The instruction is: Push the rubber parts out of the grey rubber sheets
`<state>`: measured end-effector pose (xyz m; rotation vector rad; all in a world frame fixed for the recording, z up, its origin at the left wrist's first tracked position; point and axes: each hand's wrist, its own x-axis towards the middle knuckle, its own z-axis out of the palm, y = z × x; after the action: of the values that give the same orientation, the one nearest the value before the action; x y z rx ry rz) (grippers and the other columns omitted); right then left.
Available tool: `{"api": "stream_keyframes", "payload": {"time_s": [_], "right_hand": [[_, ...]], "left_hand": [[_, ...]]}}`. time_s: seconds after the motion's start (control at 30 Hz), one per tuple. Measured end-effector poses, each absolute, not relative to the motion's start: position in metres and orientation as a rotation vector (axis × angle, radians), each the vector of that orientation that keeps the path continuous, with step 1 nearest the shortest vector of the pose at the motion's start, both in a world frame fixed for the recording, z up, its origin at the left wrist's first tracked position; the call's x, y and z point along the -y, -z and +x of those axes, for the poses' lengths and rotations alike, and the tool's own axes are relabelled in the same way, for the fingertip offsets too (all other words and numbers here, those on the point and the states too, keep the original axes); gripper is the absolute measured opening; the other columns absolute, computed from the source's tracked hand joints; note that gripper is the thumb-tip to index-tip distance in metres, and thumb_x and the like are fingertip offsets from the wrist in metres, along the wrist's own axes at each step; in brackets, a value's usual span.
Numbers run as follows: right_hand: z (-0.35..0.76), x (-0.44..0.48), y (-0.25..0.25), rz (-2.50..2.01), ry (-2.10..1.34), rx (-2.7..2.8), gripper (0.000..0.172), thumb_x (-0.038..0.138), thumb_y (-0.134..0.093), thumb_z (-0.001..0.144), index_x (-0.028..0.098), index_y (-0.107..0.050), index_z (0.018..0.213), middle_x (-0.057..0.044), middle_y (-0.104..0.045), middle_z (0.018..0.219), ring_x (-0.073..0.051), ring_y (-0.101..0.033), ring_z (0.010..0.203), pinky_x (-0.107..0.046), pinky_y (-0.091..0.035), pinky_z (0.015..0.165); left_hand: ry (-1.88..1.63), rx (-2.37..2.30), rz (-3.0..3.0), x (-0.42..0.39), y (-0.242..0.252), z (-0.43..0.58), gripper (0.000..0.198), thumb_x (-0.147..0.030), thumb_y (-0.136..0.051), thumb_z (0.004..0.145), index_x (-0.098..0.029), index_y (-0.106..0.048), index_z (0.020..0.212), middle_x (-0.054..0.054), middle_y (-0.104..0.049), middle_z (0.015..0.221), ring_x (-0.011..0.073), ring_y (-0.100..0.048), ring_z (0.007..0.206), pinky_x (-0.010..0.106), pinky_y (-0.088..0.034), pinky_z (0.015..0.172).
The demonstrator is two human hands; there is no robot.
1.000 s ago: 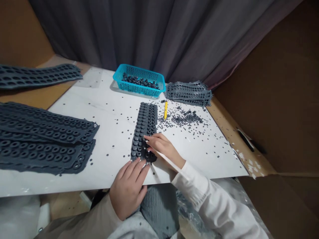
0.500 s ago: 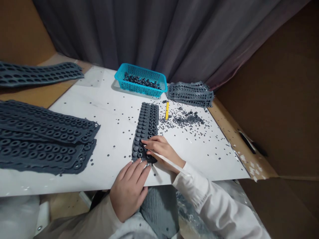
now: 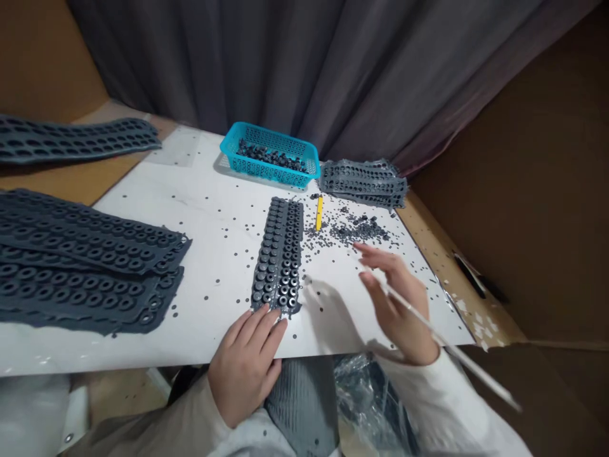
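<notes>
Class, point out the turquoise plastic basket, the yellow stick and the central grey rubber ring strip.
Turquoise plastic basket (image 3: 266, 170): head view, front wall.
Yellow stick (image 3: 319, 212): head view, middle.
Grey rubber ring strip (image 3: 280, 247): head view, middle.

No readable text or labels, perhaps for blur

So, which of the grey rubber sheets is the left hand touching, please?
The narrow strip lying alone in the middle of the white board, its near end touched by the left hand.

The right hand (image 3: 397, 304) and the thin white stick (image 3: 457, 352) in it are blurred. The left edge cuts off the stacked grey sheets (image 3: 80, 266).
</notes>
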<state>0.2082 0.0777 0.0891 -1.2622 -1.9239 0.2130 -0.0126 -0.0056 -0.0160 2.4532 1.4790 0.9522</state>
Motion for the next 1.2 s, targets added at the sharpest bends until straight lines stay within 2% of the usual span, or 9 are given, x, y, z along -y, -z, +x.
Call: {"api": "stream_keyframes", "payload": {"time_s": [0.1, 0.17, 0.3, 0.4, 0.57, 0.67, 1.2], "right_hand": [[0.238, -0.108, -0.092, -1.332, -0.224, 1.82, 0.016, 0.033, -0.057, 0.086, 0.018, -0.059, 0.09, -0.009, -0.064, 0.099, -0.021, -0.062, 0.091, -0.036, -0.052, 0.075], [0.247, -0.127, -0.086, -1.385, -0.478, 1.727, 0.019, 0.037, -0.054, 0.088, 0.018, -0.057, 0.09, -0.006, -0.065, 0.086, -0.017, -0.064, 0.076, -0.033, -0.053, 0.067], [0.223, -0.138, -0.067, -1.223, -1.038, 1.763, 0.02, 0.037, -0.051, 0.089, 0.018, -0.055, 0.092, -0.005, -0.065, 0.088, -0.014, -0.064, 0.079, -0.031, -0.054, 0.07], [0.186, -0.128, -0.053, -1.026, -1.198, 1.942, 0.019, 0.035, -0.052, 0.089, 0.017, -0.057, 0.092, -0.004, -0.064, 0.08, -0.013, -0.063, 0.072, -0.028, -0.053, 0.064], [0.152, -0.119, -0.037, -0.738, -0.753, 2.346, 0.013, 0.025, -0.051, 0.09, 0.015, -0.059, 0.088, -0.005, -0.062, 0.076, -0.013, -0.057, 0.069, -0.025, -0.048, 0.064], [0.152, -0.12, -0.034, -0.677, -0.618, 2.412, 0.013, 0.023, -0.048, 0.091, 0.015, -0.058, 0.091, -0.006, -0.061, 0.077, -0.014, -0.055, 0.071, -0.025, -0.047, 0.065], [0.152, -0.121, -0.033, -0.661, -0.407, 2.499, 0.016, 0.024, -0.045, 0.093, 0.015, -0.056, 0.087, -0.005, -0.06, 0.072, -0.014, -0.052, 0.066, -0.026, -0.048, 0.062]], "left_hand": [[-0.958, -1.482, 2.449, 0.005, 0.017, -0.013, 0.038, -0.023, -0.054, 0.081, -0.02, -0.058, 0.118, 0.004, -0.059, 0.125, 0.0241, -0.048, 0.119, 0.039, -0.031, 0.103], [-0.964, -1.48, 2.45, 0.005, 0.017, -0.013, 0.038, -0.023, -0.054, 0.081, -0.021, -0.057, 0.119, 0.004, -0.059, 0.124, 0.024, -0.048, 0.118, 0.039, -0.031, 0.103], [-0.983, -1.498, 2.455, 0.005, 0.017, -0.011, 0.038, -0.023, -0.053, 0.081, -0.022, -0.057, 0.118, 0.003, -0.06, 0.123, 0.0233, -0.05, 0.117, 0.039, -0.032, 0.103], [-0.971, -1.517, 2.469, 0.004, 0.017, -0.01, 0.037, -0.023, -0.052, 0.081, -0.022, -0.057, 0.118, 0.004, -0.06, 0.122, 0.0234, -0.05, 0.116, 0.039, -0.032, 0.102], [-0.971, -1.515, 2.469, 0.005, 0.019, -0.011, 0.038, -0.026, -0.053, 0.08, -0.022, -0.057, 0.118, 0.003, -0.06, 0.122, 0.0235, -0.049, 0.117, 0.039, -0.03, 0.103], [-0.981, -1.52, 2.446, 0.005, 0.02, -0.01, 0.038, -0.026, -0.055, 0.08, -0.023, -0.058, 0.117, 0.002, -0.06, 0.122, 0.0231, -0.05, 0.117, 0.038, -0.028, 0.104], [-0.983, -1.534, 2.432, 0.005, 0.021, -0.009, 0.035, -0.031, -0.053, 0.082, -0.023, -0.06, 0.116, 0.003, -0.061, 0.122, 0.0234, -0.052, 0.114, 0.038, -0.028, 0.104]]}}
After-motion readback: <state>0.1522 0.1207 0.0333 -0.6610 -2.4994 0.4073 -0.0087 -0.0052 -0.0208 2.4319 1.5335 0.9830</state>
